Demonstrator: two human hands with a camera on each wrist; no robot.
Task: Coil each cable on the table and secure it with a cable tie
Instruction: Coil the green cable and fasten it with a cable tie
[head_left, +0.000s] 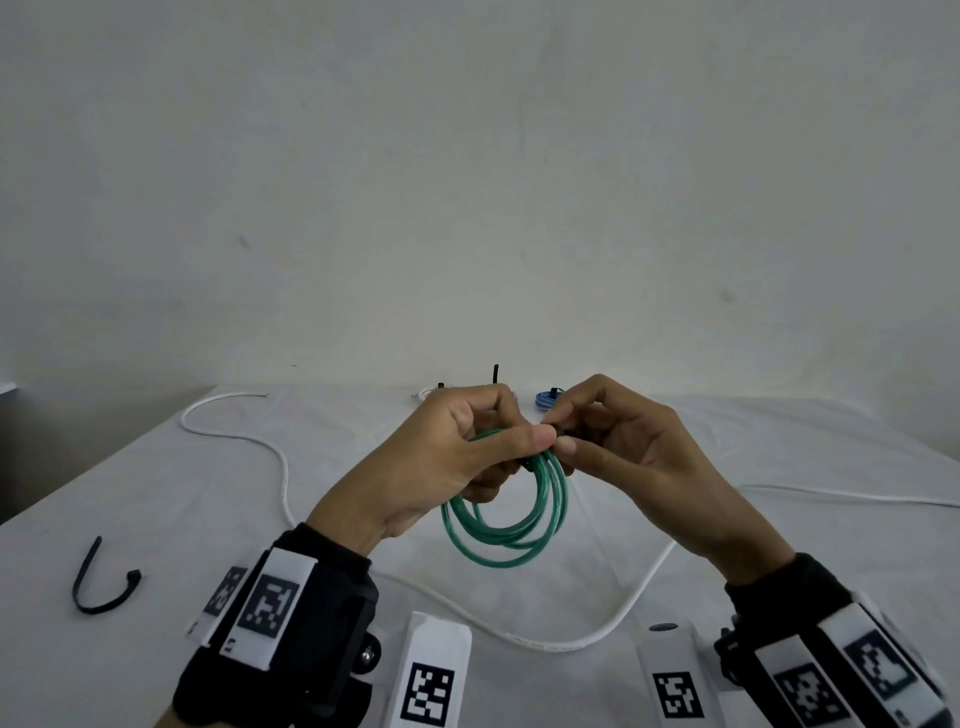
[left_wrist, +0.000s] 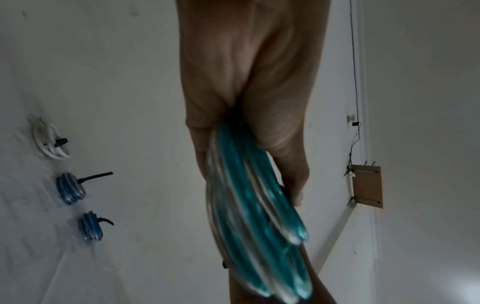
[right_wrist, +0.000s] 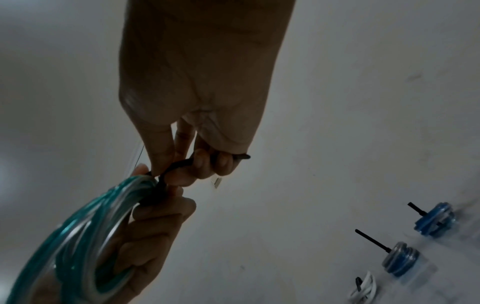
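Observation:
A green cable (head_left: 506, 514) is wound into a coil and held up above the table. My left hand (head_left: 467, 447) grips the top of the coil (left_wrist: 249, 201), thumb over the strands. A black cable tie (right_wrist: 179, 167) loops around the coil's top (right_wrist: 85, 232), and my right hand (head_left: 608, 436) pinches its tail between thumb and fingers (right_wrist: 207, 164). A long loose white cable (head_left: 571, 642) snakes across the white table (head_left: 156, 493) under my hands. A spare black cable tie (head_left: 98, 584) lies curled at the near left.
At the table's far edge lie finished coils: a white one (left_wrist: 49, 142) and two blue ones (left_wrist: 71, 188) (left_wrist: 91, 226), each with a black tie tail sticking out. A plain wall (head_left: 467, 182) rises behind. A small wooden bracket (left_wrist: 366, 187) hangs on a side wall.

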